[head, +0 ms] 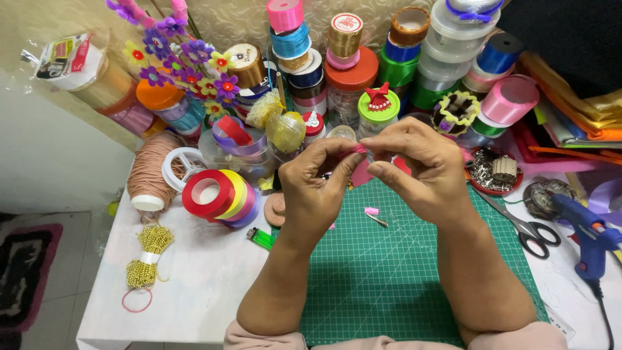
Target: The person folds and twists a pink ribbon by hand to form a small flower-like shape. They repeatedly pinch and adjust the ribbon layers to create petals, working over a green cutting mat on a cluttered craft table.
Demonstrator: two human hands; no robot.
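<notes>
Pink ribbon piece [360,149]: being pinched between the fingertips of the left hand [315,188] and right hand [420,170], both raised together above the green cutting mat [389,279]. Folding appears to be under way, not finished; the shape is too small to tell. A small pink offcut [370,210] is lying on the mat below. Scissors [528,228], blue glue gun [586,232] and green lighter [261,238] are lying untouched nearby.

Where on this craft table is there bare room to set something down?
Free: white tabletop between gold beads, green lighter and cutting mat; also the mat's near part between the forearms. Crowded: the back, packed with ribbon rolls, and the right side by scissors and glue gun.
</notes>
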